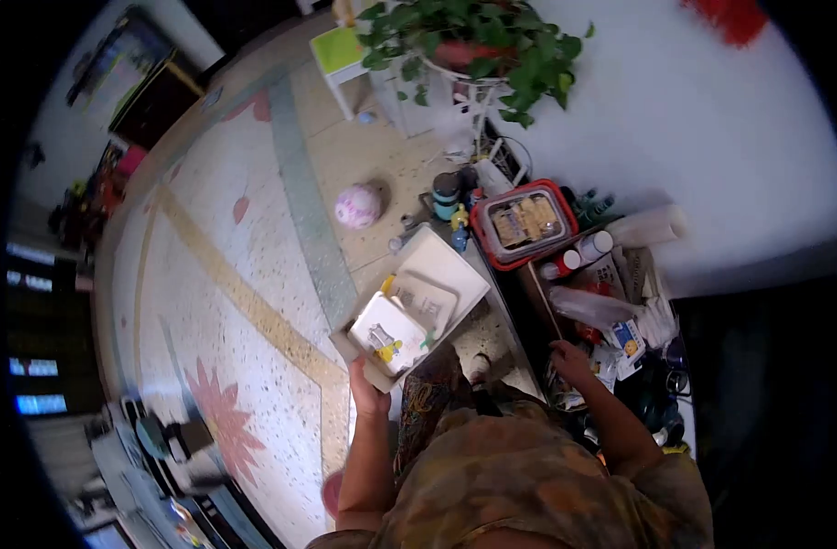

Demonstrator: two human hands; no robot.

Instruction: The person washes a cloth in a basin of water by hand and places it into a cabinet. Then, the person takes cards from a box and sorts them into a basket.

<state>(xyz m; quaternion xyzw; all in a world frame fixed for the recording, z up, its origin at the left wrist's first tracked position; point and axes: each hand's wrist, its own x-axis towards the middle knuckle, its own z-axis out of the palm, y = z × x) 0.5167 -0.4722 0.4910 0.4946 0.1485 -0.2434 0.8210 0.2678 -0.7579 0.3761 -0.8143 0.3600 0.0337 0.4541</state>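
Observation:
A white box (469, 263) with smaller white containers (388, 331) inside is gripped at its near left corner by my left hand (370, 395). One of these containers bears a yellow cartoon picture. On the right, my right hand (572, 359) is at the edge of a cluttered cabinet top, its fingers closed near the end of a thin brown edge (539, 297). What those fingers hold, if anything, is too small to make out. Beside that hand lie plastic bags (594, 308) and a small blue-and-white packet (628, 339).
A red-rimmed food container (528, 222), white-capped bottles (593, 246) and a dark flask (446, 188) stand ahead. Beyond are a potted plant (478, 46) and a green-topped stool (337, 50). A pink-and-white ball (358, 206) rests on the patterned floor.

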